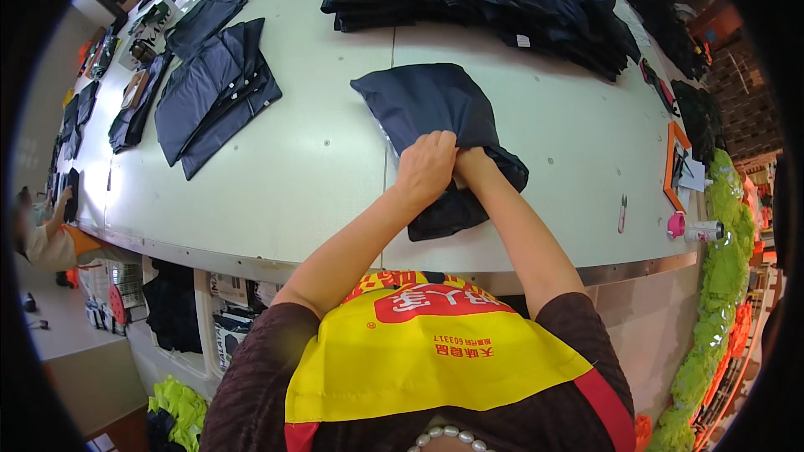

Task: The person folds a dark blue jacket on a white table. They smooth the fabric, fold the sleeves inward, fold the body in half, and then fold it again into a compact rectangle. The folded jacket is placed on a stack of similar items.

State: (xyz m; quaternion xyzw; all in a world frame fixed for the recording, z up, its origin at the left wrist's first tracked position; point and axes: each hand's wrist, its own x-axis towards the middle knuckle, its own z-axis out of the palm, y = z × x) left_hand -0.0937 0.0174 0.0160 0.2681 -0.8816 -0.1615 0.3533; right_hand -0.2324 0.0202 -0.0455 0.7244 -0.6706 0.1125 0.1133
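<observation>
A folded dark navy garment (435, 105) of smooth, slightly shiny cloth lies in front of me on the pale table (310, 201). My left hand (429, 166) is closed, its fingers curled over the cloth near the middle of the bundle. Close beside it, my right hand (474, 164) reaches in under a fold, and the cloth hides its fingers. Toward me, a crumpled, darker part of the garment hangs below both hands, short of the table's front edge.
A tall heap of dark garments (477, 0) fills the back. Folded dark pieces (213, 88) lie at the left. Thread snips (622, 213), a pink tape roll (676, 224) and an orange frame (675, 167) are at the right. Another person (50, 234) works at far left.
</observation>
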